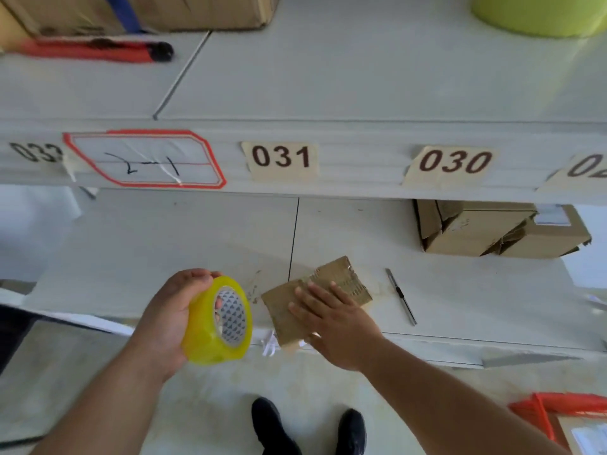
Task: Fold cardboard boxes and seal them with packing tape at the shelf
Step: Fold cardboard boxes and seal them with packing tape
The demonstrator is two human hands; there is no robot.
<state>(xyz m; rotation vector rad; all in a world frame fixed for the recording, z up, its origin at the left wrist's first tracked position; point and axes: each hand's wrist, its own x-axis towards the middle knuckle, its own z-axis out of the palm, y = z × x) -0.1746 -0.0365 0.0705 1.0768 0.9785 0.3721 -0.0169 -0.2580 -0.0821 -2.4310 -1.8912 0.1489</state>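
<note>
Two hands over lower shelf (460, 310), well apart from each other. Left hand (170, 318) curled around yellow tape roll (218, 321), thumb on the upper rim, roll raised off the shelf with its core turned toward right hand. Right hand (331, 323) flat, fingers straight and spread, pressing on small cardboard box (289, 310) at front edge of the shelf, just beside the roll. Box folded flat or almost flat, cannot tell exactly. Thin utility knife (400, 295) on the shelf, right of right hand, not touching it. More cardboard boxes (492, 231) far behind right hand, under upper shelf. Number labels (281, 158) on upper shelf edge above both hands. Red cutter (98, 49) far above left hand. Black shoes (308, 431) below, between the forearms
</note>
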